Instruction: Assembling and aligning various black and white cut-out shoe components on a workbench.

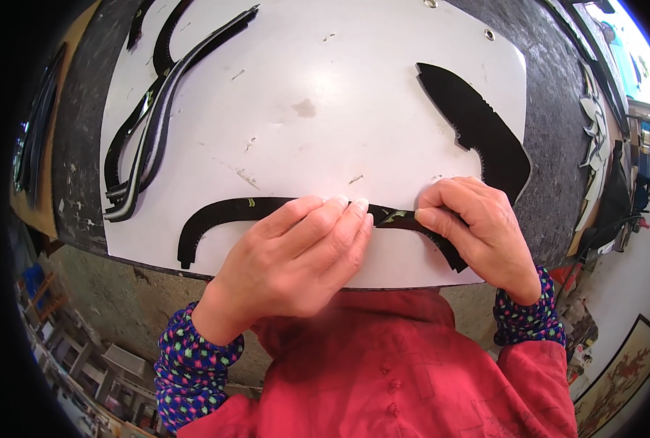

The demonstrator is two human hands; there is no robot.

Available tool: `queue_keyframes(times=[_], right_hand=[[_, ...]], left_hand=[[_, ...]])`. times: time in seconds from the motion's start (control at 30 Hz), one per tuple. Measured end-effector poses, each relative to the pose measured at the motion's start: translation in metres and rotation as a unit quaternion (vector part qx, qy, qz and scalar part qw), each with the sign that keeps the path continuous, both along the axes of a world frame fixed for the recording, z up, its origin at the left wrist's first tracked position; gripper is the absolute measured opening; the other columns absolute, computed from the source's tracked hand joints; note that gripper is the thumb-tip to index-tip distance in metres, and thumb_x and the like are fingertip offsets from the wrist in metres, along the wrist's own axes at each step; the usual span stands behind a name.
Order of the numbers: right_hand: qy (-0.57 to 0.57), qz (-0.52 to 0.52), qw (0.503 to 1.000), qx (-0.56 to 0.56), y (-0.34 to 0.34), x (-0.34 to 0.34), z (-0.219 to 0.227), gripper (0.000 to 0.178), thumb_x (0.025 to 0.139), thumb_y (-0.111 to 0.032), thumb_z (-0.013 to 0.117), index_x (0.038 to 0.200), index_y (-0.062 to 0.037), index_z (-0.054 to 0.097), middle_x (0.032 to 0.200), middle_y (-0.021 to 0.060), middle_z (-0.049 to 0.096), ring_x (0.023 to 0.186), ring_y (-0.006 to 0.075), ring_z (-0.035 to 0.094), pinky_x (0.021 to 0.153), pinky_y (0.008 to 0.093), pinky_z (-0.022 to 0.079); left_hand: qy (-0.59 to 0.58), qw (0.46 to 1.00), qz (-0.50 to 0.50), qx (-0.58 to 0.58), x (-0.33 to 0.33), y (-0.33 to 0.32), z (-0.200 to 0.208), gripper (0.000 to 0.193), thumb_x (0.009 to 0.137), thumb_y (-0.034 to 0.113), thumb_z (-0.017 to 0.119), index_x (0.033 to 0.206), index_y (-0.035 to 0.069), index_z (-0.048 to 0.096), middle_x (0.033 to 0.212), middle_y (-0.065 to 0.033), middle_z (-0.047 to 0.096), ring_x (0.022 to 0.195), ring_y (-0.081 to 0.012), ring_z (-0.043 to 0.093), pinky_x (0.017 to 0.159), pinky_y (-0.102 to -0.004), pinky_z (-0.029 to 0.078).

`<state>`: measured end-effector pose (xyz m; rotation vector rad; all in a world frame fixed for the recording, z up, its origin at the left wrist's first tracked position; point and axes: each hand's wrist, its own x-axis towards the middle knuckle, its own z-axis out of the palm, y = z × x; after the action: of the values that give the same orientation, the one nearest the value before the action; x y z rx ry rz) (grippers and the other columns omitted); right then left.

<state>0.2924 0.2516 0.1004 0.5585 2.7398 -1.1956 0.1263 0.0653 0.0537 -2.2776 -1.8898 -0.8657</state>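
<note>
Along the near edge of the white sheet lies a black, curved, flat strip point(230, 210) with a notched inner edge and a tabbed left end. The fingers of my left hand point(295, 255) are bunched together and press on its middle, hiding part of it. My right hand point(482, 226) pinches a similar dark curved strip point(405, 223) between thumb and bent fingers, and its end curves down beneath the hand. The two strips meet or overlap between my hands; I cannot tell whether they are joined. A small green-yellow patch shows there.
A wide black curved panel point(478, 120) with serrated edges lies beyond my right hand. Several black and silvery curved strips point(160, 117) are stacked at the far left. The white sheet point(303, 153) covers a dark worktable point(551, 160). White pieces point(593, 139) lie at the right.
</note>
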Motion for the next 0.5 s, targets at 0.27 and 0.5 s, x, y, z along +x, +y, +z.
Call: queue_keyframes(times=[0.27, 0.5], right_hand=[[-0.008, -0.004, 1.000, 0.012, -0.0020, -0.0008, 0.0010, 0.011, 0.092, -0.013, 0.063, 0.088, -0.0030, 0.060, 0.077, 0.0115, 0.061, 0.076, 0.0309, 0.061, 0.070, 0.0391, 0.047], [-0.006, -0.014, 1.000, 0.012, -0.0047, -0.0001, -0.0001, 0.013, 0.092, -0.013, 0.063, 0.088, -0.0017, 0.061, 0.077, 0.0114, 0.060, 0.074, 0.0308, 0.058, 0.069, 0.0390, 0.045]], left_hand=[[0.006, 1.000, 0.001, 0.003, 0.0001, -0.0004, -0.0016, 0.026, 0.078, 0.006, 0.068, 0.102, 0.000, 0.073, 0.112, -0.0098, 0.069, 0.100, -0.0216, 0.065, 0.084, -0.0341, 0.055], [0.013, 1.000, 0.002, 0.001, 0.0014, 0.0003, -0.0010, 0.027, 0.076, 0.005, 0.068, 0.102, 0.000, 0.074, 0.110, -0.0104, 0.070, 0.099, -0.0219, 0.065, 0.084, -0.0342, 0.056]])
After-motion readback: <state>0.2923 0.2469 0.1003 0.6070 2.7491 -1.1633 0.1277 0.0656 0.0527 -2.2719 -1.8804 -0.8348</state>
